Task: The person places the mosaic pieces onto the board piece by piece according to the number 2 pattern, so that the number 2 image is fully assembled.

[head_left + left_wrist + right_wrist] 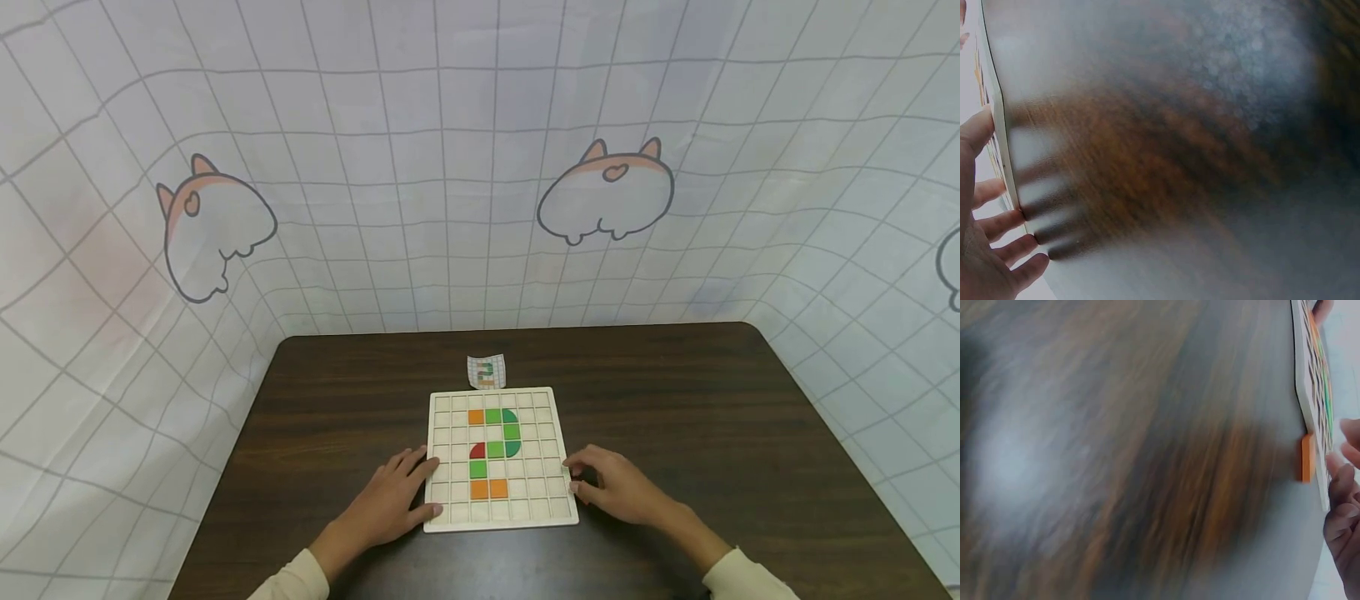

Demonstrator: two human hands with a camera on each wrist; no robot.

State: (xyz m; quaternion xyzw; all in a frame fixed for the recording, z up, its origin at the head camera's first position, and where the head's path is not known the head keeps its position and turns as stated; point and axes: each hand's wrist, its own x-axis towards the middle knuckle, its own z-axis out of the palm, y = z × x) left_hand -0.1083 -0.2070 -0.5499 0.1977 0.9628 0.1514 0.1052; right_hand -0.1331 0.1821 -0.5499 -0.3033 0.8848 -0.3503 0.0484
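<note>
A cream gridded board [525,508] lies flat on the dark table, with orange, green, teal and red tiles set in a curved pattern. The green tile [477,470] and two orange tiles [498,488] are near its lower middle. My left hand [386,504] rests at the board's left side, fingers spread, thumb and index finger over the rim. At the right edge is my right hand [618,487], fingers loosely bent and fingertips right at the rim. In the right wrist view, a loose orange tile [1307,458] sits against the board's edge, just beside those fingertips; overhead, the hand hides it.
A small printed card [487,372] with a similar coloured pattern lies just beyond the board's far edge. The dark wooden table [675,400] extends to both sides. A white gridded curtain [480,208] with cartoon animals surrounds its back and sides.
</note>
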